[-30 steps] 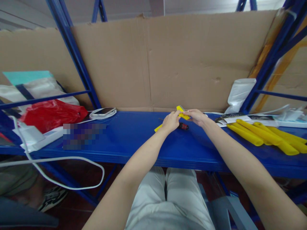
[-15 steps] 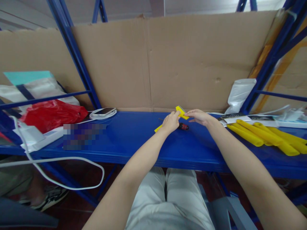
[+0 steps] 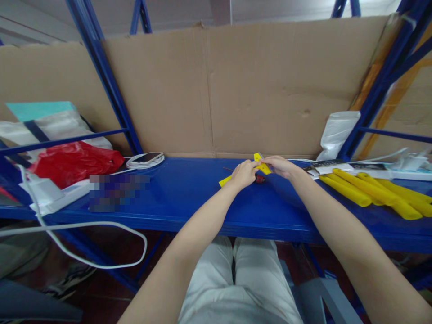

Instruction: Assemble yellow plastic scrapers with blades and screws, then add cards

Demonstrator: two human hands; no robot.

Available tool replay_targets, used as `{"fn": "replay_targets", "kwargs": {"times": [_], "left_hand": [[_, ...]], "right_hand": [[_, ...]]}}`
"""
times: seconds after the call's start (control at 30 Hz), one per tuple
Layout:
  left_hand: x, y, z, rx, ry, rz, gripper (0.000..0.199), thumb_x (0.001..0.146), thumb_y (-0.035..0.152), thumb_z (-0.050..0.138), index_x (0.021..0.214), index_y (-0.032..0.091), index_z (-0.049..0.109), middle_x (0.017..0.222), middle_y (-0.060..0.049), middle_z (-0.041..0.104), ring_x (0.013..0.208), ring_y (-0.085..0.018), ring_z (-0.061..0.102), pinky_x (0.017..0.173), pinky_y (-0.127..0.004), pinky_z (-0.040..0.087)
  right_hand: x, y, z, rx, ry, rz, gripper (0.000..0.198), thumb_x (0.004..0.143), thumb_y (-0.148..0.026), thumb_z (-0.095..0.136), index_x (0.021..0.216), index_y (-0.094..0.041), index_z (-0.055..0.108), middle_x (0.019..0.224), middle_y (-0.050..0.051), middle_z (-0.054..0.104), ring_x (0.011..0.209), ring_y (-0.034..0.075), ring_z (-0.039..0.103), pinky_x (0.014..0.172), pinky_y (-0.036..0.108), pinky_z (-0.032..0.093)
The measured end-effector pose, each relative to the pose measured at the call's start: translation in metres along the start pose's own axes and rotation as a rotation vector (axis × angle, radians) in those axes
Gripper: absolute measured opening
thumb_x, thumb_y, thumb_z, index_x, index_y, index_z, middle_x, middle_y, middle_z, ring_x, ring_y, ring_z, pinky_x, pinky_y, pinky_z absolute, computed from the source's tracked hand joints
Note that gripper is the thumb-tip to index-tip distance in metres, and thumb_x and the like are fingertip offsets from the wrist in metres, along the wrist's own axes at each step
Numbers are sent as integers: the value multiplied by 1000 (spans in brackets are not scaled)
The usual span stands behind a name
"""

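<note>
My left hand (image 3: 243,174) is closed around a yellow scraper (image 3: 263,167) just above the blue tabletop. Its wide head sticks out past my fingers, and the end of its yellow handle shows beyond the left wrist. My right hand (image 3: 281,166) pinches the right side of the head, its fingertips partly hidden. Beneath the hands lies a screwdriver (image 3: 259,179) with a red and black handle; its thin shaft shows to the left of my left hand.
Several yellow tube-like handles (image 3: 367,189) lie at the right by a white plastic bag (image 3: 338,135). A phone (image 3: 149,157) rests on a coiled white cable at the back left. Farther left are a red bag (image 3: 77,159) and a white power strip (image 3: 64,198). Cardboard (image 3: 253,90) stands behind.
Both hands have shifted slightly right with the scraper, and its head has turned a little. The left hand now covers more of the screwdriver's handle.
</note>
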State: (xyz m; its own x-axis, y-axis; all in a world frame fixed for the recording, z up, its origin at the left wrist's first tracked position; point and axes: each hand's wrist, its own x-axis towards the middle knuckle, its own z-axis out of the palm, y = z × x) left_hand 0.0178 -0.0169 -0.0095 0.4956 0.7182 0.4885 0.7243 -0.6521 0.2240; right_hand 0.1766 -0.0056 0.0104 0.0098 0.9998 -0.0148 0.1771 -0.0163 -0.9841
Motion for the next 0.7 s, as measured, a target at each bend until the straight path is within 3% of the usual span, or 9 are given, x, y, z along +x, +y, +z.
{"fn": "replay_targets", "kwargs": {"times": [0.47,0.7], "left_hand": [[-2,4,1,-17,6,65,32,88,20,46,117,23,59,104,-6,61,97,-18,58,86,-30,44],[-2,2,5,-25,26,97,37,88,20,47,123,23,55,106,-6,60,98,-18,57,86,-29,43]], "right_hand": [[2,-2,3,23,84,-7,11,76,-12,56,68,-15,61,60,0,60,58,10,52,57,21,39],[1,-3,1,-44,88,-18,8,75,-17,59,68,-14,62,66,1,63,60,10,52,57,21,38]]}}
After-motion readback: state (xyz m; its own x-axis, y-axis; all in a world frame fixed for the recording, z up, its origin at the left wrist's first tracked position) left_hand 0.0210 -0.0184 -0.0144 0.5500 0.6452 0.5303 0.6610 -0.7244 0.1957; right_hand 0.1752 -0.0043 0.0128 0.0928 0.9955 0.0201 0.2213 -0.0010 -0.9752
